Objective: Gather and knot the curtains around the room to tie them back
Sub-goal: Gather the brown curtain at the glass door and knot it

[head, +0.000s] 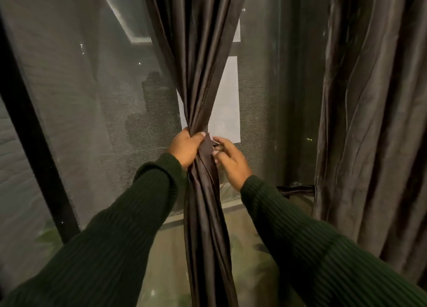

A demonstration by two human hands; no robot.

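My two dark green ribbed sleeves point(129, 232) reached forward from the bottom of the view. My left hand point(186, 148) had its grip wrapped tight around the gathered curtain point(203, 98), squeezing the dark satin folds into one narrow bunch at mid-height, straight ahead of me. My right hand point(228, 158) sat just beside the bunch on its other side, fingers loosely curled, the fingertips at the edge of the cloth; I could not tell whether they pinched a fold or only touched it. Below my grip the fabric hung in one twisted column. Two curtains showed in all: the one I held and a second curtain point(369, 121) hanging loose to the right. Behind them stood one mesh window screen point(92, 98) and one black frame post point(30, 133).
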